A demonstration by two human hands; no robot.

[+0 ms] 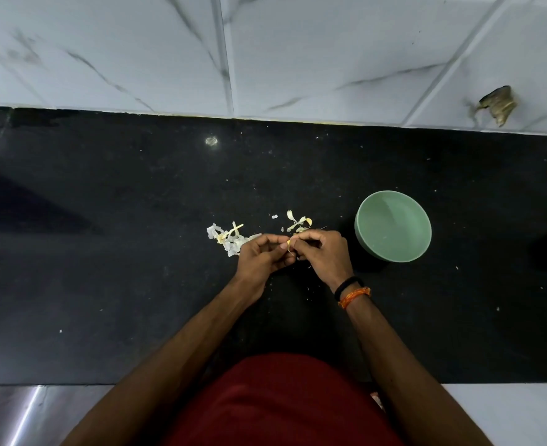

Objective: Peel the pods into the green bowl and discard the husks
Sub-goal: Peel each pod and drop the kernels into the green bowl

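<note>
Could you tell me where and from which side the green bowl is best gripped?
Probably pinch the round pale green bowl's near-left rim from above, with the right hand beside it: it stands upright, mouth open, its rim bare all round.

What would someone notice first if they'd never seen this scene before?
Probably the two hands meeting mid-counter: the left hand and right hand both pinch a small pale pod between their fingers. Next, the green bowl just to their right stands out against the black counter; it looks nearly empty. Pale husks lie scattered just beyond the hands.
</note>
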